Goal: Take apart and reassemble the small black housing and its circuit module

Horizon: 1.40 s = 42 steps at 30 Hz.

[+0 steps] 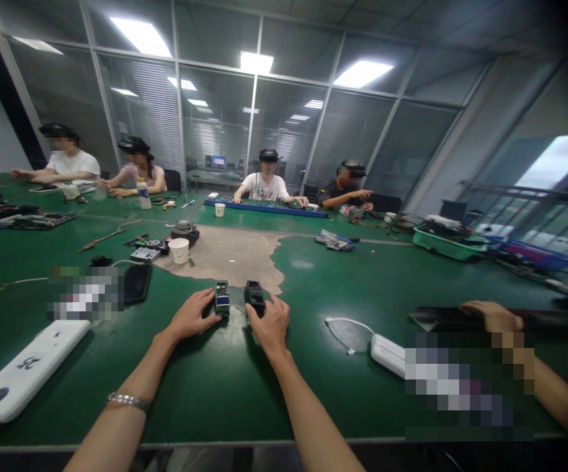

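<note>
Near the middle of the green table, my left hand [196, 316] grips a small electronic module [222, 298] with a green, white and blue body, its thumb along the near side. A short gap to the right, my right hand [273, 324] is closed around a black plastic housing [254, 296] with openings in its top. The two parts stand apart, side by side. My fingers partly hide the outer sides of both.
A white paper cup [179, 250] and loose electronic parts [147, 253] lie ahead left. White power banks lie left [28, 373] and right [387, 354]. Another person's hand [495, 318] rests on a black strip at right. Several people sit across the table; a green basket [448, 242] stands far right.
</note>
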Tool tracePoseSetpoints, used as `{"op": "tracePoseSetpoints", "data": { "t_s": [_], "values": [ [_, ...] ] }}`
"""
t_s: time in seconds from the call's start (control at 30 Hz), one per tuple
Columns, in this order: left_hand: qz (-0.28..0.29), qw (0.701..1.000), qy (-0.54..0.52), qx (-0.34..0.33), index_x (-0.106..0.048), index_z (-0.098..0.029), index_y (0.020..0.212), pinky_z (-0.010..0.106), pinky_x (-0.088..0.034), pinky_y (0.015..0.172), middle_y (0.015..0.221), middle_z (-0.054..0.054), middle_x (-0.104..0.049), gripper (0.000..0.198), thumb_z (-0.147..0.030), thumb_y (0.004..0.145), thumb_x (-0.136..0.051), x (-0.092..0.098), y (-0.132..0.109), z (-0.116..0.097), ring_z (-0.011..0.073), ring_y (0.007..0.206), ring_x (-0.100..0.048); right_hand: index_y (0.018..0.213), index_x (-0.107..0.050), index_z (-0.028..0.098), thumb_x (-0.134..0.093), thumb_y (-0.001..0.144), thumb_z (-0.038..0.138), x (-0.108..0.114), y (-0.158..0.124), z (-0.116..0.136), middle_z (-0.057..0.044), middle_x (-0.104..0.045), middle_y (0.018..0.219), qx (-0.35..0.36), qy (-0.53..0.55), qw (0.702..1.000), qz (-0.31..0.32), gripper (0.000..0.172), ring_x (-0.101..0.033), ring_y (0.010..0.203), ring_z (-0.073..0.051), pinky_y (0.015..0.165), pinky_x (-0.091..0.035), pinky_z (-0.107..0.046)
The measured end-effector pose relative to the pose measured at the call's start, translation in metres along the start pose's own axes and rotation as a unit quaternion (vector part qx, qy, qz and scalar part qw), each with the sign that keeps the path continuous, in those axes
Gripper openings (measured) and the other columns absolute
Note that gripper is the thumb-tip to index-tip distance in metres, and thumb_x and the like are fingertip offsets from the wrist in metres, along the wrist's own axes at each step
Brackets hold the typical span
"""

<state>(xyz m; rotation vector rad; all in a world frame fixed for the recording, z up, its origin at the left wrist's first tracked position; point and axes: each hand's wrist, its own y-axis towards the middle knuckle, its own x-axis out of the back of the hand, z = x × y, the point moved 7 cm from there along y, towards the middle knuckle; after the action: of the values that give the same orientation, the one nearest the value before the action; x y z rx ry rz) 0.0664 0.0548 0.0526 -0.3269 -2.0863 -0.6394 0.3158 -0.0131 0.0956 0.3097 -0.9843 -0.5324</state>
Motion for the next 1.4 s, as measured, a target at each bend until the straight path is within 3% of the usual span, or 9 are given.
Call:
{"op": "tracePoseSetpoints", "data": {
  "t_s": [0.17, 0.37, 0.57, 1.0, 1.4],
  "values": [
    [-0.003, 1.0, -0.004, -0.008, -0.052, -0.017, 0.156, 0.055, -0.033, 0.126, 0.163, 0.018, -0.048, 0.077, -0.058, 0.093, -0.069, 0.0, 0.0, -0.001, 0.0374, 0.151, -0.045, 0.104, -0.079, 0.012, -0.07, 0.093, 0.05, 0.006, 0.01, 0.029, -0.021, -0.067, 0.136, 0.033, 0.042, 0.998, -0.032, 0.04, -0.053, 0.131, -0.034, 0.114, -0.038, -0.045],
    [-0.02, 1.0, -0.019, -0.003, -0.054, -0.02, 0.154, 0.054, -0.035, 0.126, 0.161, 0.017, -0.051, 0.074, -0.053, 0.091, -0.073, 0.0, 0.0, -0.001, 0.037, 0.149, -0.048, 0.104, -0.079, 0.012, -0.072, 0.092, 0.051, -0.007, 0.009, 0.068, -0.021, -0.068, 0.135, 0.041, 0.079, 0.996, 0.001, 0.041, -0.055, 0.13, -0.033, 0.113, -0.039, -0.043],
    [-0.017, 1.0, -0.019, 0.006, -0.059, -0.018, 0.149, 0.053, -0.035, 0.126, 0.16, 0.018, -0.052, 0.069, -0.054, 0.092, -0.072, -0.002, 0.0, 0.001, 0.0369, 0.149, -0.047, 0.103, -0.081, 0.015, -0.075, 0.089, 0.051, -0.011, 0.003, 0.089, -0.02, -0.069, 0.132, 0.028, 0.055, 0.998, 0.032, 0.039, -0.055, 0.128, -0.035, 0.108, -0.042, -0.043],
    [-0.008, 1.0, -0.001, 0.013, -0.042, -0.013, 0.161, 0.054, -0.031, 0.129, 0.167, 0.019, -0.042, 0.085, -0.036, 0.083, -0.068, -0.004, 0.001, 0.003, 0.0384, 0.155, -0.039, 0.106, -0.081, 0.016, -0.075, 0.085, 0.058, -0.031, -0.012, 0.083, -0.022, -0.066, 0.134, 0.029, -0.02, 0.994, 0.108, 0.047, -0.052, 0.128, -0.041, 0.103, -0.045, -0.051],
    [-0.011, 0.999, -0.009, 0.032, -0.053, -0.02, 0.155, 0.051, -0.034, 0.127, 0.164, 0.012, -0.05, 0.055, -0.03, 0.102, -0.047, -0.004, 0.004, 0.009, 0.031, 0.152, -0.045, 0.105, -0.081, 0.014, -0.071, 0.089, 0.06, -0.029, -0.01, 0.089, -0.023, -0.065, 0.135, 0.044, -0.029, 0.992, 0.118, 0.05, -0.052, 0.127, -0.042, 0.102, -0.045, -0.052]
  ]
}}
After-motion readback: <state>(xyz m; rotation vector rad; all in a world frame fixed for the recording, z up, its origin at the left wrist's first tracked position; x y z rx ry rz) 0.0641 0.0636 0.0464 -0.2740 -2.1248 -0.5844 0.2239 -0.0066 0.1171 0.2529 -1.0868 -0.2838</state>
